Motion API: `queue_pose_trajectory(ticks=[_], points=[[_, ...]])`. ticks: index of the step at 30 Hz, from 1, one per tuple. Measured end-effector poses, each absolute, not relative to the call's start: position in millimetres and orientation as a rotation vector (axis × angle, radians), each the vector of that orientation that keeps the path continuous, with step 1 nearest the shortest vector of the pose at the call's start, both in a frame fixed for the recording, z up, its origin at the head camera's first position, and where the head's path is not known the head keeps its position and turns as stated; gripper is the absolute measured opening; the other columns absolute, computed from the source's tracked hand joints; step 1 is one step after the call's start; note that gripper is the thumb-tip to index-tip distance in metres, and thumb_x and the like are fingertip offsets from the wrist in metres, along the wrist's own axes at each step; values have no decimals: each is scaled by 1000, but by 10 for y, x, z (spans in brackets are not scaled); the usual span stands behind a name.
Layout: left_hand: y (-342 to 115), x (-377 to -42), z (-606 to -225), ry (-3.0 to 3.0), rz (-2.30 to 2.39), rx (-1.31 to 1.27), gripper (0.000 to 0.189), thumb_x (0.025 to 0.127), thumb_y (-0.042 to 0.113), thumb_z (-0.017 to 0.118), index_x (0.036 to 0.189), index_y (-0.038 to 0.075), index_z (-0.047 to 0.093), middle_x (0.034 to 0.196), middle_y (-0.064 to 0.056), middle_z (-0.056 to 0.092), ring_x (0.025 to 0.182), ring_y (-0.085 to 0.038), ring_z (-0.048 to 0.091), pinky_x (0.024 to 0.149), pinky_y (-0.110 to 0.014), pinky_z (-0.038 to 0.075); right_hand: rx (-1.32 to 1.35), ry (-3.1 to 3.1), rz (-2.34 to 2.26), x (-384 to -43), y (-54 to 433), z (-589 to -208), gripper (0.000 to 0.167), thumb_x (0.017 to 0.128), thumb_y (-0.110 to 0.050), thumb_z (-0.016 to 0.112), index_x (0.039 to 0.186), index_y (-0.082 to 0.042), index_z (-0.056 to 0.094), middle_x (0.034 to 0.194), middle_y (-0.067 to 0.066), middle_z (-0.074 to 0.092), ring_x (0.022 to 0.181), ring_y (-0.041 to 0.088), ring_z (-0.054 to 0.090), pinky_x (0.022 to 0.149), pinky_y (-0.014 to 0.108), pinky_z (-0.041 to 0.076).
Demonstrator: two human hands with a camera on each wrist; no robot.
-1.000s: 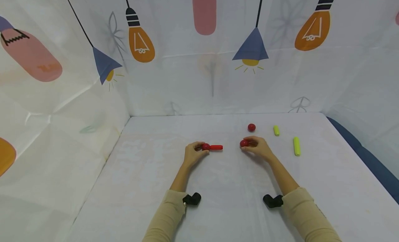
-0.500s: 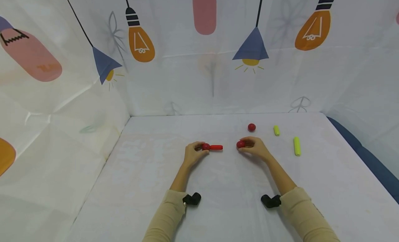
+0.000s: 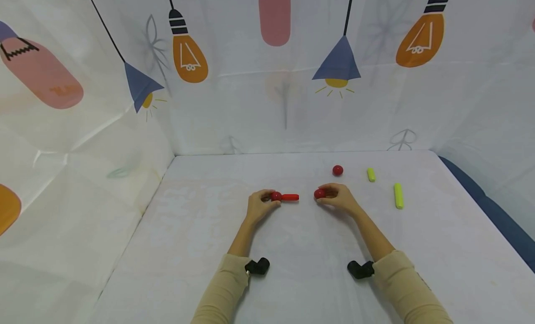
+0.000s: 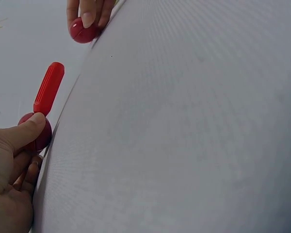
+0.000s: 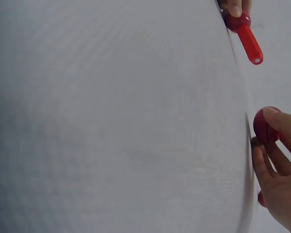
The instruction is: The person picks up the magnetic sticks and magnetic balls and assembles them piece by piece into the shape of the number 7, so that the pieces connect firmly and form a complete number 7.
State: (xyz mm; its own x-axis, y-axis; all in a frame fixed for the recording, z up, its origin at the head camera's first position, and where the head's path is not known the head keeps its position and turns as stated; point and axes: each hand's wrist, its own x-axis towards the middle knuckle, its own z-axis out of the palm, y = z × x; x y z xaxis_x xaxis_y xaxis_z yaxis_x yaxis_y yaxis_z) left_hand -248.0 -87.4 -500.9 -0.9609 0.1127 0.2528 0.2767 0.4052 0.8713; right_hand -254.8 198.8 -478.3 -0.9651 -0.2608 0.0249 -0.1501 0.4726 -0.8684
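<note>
Between thumb and fingers my left hand [image 3: 257, 207] pinches a dark red ball [image 3: 276, 197]. A bright red ribbed stick [image 3: 290, 197] joins this ball and points right, toward the other hand; its free end shows a small hole in the right wrist view. My right hand [image 3: 343, 200] holds a second red ball [image 3: 319, 193] by thumb and fingertips, a short gap away from the stick's end. In the right wrist view a bit of bright red [image 5: 282, 138] shows at this ball's hand side, partly hidden by the thumb. Both hands are low over the white table.
A third red ball [image 3: 337, 170] lies behind my right hand. Farther right lie a short yellow-green stick [image 3: 371, 174] and a longer yellow-green stick [image 3: 398, 196]. A printed white sheet [image 3: 251, 115] hangs along the table's back edge. Dark blue material [image 3: 486, 203] borders the right edge.
My right hand has moved left with its ball, narrowing the gap to the red stick. The left hand, its ball and the stick have stayed in place.
</note>
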Motion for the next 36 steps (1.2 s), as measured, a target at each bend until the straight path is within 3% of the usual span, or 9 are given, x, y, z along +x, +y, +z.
queue_pose_trajectory(ticks=[36], points=[[-876,-2484,-5012,-2482,-1580,-379,39,74,11,80,107,-6,67,103,-19,68,93,-30,65,84,-36,53,-406,2571,-1516,-2525,1825,-4778,43,82,-13,72,120,4,59,114,21,62,104,32,58,92,44,49]])
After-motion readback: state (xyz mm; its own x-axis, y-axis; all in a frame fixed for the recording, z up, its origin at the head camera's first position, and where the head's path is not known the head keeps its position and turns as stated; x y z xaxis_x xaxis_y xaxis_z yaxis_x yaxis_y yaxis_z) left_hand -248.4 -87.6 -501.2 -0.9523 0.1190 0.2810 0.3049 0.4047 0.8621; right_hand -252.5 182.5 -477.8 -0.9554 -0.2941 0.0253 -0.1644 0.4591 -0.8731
